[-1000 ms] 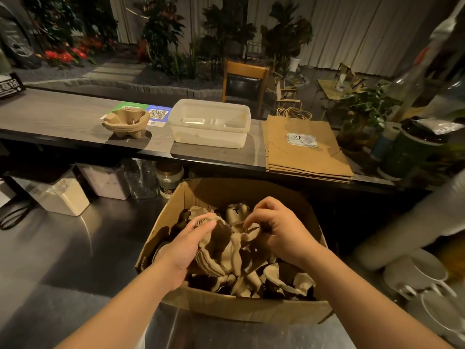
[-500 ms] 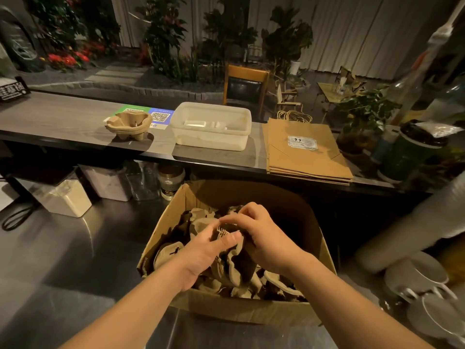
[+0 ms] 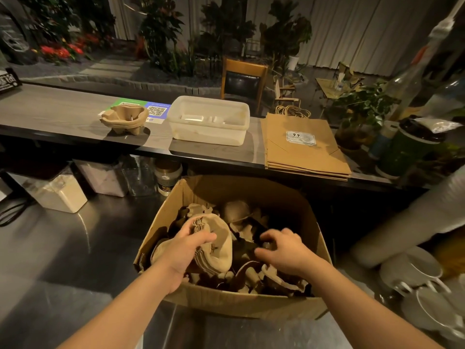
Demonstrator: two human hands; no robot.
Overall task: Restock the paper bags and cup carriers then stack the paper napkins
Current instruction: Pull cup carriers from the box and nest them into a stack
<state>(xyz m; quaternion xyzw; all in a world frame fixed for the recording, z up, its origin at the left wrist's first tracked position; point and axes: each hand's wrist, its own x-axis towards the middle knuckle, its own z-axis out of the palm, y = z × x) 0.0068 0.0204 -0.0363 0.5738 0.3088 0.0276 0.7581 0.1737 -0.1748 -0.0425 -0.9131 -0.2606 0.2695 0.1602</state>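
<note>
Brown pulp carriers [image 3: 241, 250] lay jumbled in an open box [image 3: 239, 302] on the steel worktop. A nested stack [image 3: 214, 244] stood tilted there. More carriers [image 3: 124, 119] sat on the counter, flat bags [image 3: 302, 144] piled far right.

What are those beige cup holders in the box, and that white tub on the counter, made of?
The cup carriers look like moulded paper pulp: matte, fibrous, with layered edges where they nest. The cardboard box is plain brown board. The white tub seems a cloudy, translucent plastic with a soft sheen.
</note>
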